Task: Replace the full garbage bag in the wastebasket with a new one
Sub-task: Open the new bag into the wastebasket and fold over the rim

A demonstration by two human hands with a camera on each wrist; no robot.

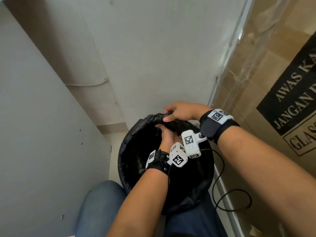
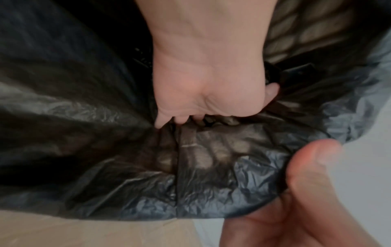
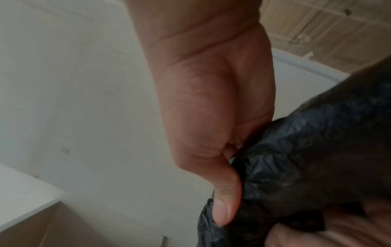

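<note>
Liner nearly fitted.
Both hands, right hand (image 1: 179, 111) and left hand (image 1: 168, 135), pinch crinkled black plastic garbage bag (image 1: 135, 134) over round wastebasket's (image 1: 201, 194) far rim; tucking remains.

A big brown cardboard box (image 1: 266, 69) fills the 3 o'clock side, wrapped in clear plastic. A black label (image 1: 294, 93) on it has pale letters. A white wall (image 1: 153, 48) stands at 12 o'clock. A grey panel (image 1: 34, 125) leans along the 9 o'clock side. A thin black cable (image 1: 239, 200) loops at 4 o'clock. Blue jeans (image 1: 102, 206) show at 6 o'clock
</note>
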